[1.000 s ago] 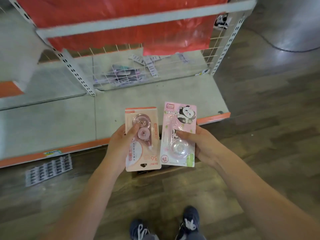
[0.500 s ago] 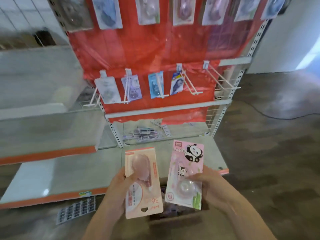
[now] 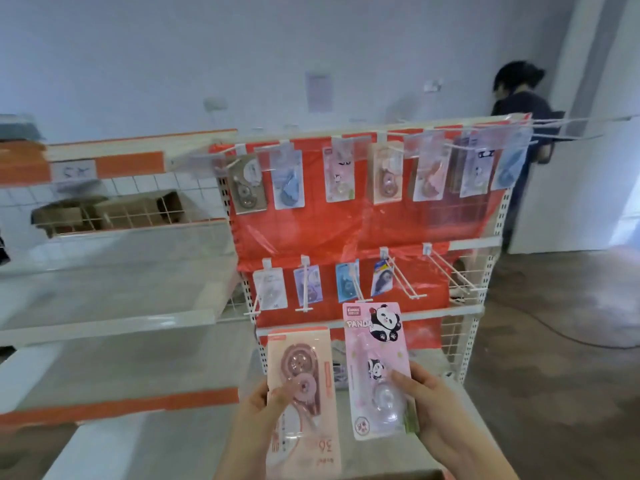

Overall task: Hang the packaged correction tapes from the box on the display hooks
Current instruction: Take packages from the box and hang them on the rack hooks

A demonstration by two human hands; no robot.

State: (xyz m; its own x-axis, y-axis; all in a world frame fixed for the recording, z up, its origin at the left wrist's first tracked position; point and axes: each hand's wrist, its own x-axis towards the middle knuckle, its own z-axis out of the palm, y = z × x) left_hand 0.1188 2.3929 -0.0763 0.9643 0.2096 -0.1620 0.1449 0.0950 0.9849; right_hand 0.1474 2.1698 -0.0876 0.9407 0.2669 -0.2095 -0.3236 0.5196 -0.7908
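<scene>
Pink carded packs, judged light and stiff: left hand (image 3: 258,415) grips peach pack (image 3: 301,393), right hand (image 3: 431,410) grips panda pack (image 3: 375,365), both low, hang-holes free

cardboard boxes (image 3: 104,211) on left wire shelf | person in dark top (image 3: 523,109) behind rack | paper (image 3: 318,91) on wall

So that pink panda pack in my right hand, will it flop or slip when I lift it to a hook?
The panda pack stands straight above the right hand, so it's probably fairly stiff card. Its glossy blister could be slippery. It looks light, held by the lower part alone.
</scene>
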